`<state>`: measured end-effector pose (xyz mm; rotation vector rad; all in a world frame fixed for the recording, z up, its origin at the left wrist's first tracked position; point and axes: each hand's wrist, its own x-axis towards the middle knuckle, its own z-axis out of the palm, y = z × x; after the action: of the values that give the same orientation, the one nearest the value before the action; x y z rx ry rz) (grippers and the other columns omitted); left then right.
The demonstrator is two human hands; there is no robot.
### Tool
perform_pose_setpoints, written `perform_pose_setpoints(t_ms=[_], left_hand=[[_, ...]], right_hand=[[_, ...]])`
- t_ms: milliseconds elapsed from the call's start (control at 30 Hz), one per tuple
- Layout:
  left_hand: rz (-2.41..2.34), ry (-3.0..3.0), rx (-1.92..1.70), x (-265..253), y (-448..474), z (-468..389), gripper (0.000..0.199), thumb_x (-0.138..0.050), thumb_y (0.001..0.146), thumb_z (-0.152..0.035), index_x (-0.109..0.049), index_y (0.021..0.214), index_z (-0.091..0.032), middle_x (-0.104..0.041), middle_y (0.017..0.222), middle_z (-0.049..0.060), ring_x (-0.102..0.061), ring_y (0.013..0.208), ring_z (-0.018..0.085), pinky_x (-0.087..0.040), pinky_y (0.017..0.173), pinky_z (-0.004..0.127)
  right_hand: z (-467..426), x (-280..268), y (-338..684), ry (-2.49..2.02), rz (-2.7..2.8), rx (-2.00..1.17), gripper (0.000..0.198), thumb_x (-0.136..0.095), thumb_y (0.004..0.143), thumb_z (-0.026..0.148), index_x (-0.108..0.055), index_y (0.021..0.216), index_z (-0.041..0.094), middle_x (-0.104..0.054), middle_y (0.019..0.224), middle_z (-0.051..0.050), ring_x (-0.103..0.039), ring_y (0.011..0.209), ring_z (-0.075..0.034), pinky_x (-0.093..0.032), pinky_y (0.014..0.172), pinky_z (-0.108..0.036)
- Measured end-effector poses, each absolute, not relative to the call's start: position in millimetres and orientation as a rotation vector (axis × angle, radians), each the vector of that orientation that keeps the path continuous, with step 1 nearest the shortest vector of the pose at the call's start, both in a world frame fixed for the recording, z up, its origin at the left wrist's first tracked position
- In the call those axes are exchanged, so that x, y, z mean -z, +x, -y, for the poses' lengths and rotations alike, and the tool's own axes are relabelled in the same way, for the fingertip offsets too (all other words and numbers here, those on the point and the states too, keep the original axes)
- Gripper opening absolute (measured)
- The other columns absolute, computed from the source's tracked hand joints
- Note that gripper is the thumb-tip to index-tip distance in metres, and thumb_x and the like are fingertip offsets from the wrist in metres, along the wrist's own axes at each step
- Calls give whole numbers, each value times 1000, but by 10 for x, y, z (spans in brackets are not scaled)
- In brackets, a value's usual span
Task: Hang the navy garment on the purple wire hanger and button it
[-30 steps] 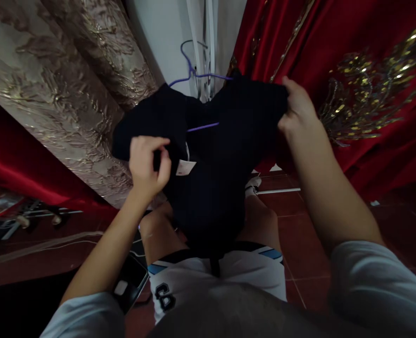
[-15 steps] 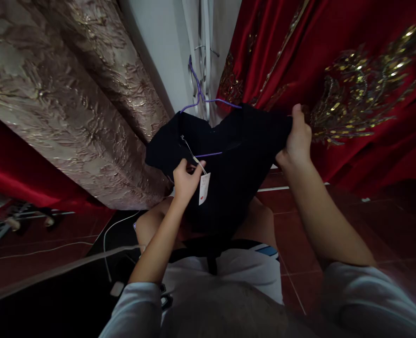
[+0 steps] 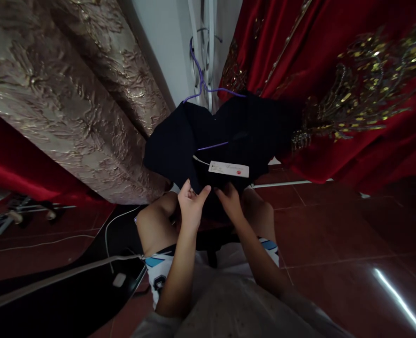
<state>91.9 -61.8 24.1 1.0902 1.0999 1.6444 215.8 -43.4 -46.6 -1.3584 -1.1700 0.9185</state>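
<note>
A dark navy garment (image 3: 229,136) hangs on a purple wire hanger (image 3: 203,84) in front of me, over my knees. A white paper tag (image 3: 228,169) with a red dot hangs from it on a thin string. My left hand (image 3: 191,204) pinches the garment's lower edge just below the tag. My right hand (image 3: 231,201) grips the same dark cloth right beside it, the two hands almost touching.
A beige brocade curtain (image 3: 70,103) hangs at the left. Red cloth with gold sequins (image 3: 352,84) hangs at the right. White wall (image 3: 165,42) shows behind the hanger. The floor is red tile (image 3: 335,234). White cables (image 3: 70,267) cross a black mat at lower left.
My right hand has let go of the garment's right shoulder and dropped to the lower edge beside my left hand. The tag has swung up to lie flat.
</note>
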Motion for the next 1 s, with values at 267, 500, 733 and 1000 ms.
perform_pose_setpoints(t_ms=[267,500,733,1000], left_hand=[[-1036,1026,-1724,-168,1004,657,26,-81,85,-28,-56,81,-20,-55,72,-3,-54,64,11,-45,61,20],[-974,1213,-1409,141,1100,750,5,-59,88,-16,-62,84,-16,-60,75,0,-59,71,13,-48,69,22],[-996,1436,-1237,306,935,782,25,-59,81,-8,-65,104,-16,-69,91,4,-69,87,17,-55,83,28],[-1132,1348,-1397,442,978,784,8,-66,81,-16,-58,83,-17,-62,76,0,-63,72,13,-48,68,22]], right_hand=[[919,479,2399,-1394,1020,-1388,40,-62,83,53,-64,64,17,-66,63,-6,-60,60,-17,-47,60,-28],[914,189,2537,-1440,1137,-1235,51,-67,79,60,-54,52,19,-51,49,-1,-46,49,-12,-35,51,-26],[939,227,2261,-1288,1086,-1291,53,-67,84,64,-58,61,17,-49,53,1,-42,51,-10,-31,52,-25],[789,16,2282,-1149,1090,-1389,34,-67,86,47,-70,73,16,-54,52,1,-44,49,-9,-32,50,-23]])
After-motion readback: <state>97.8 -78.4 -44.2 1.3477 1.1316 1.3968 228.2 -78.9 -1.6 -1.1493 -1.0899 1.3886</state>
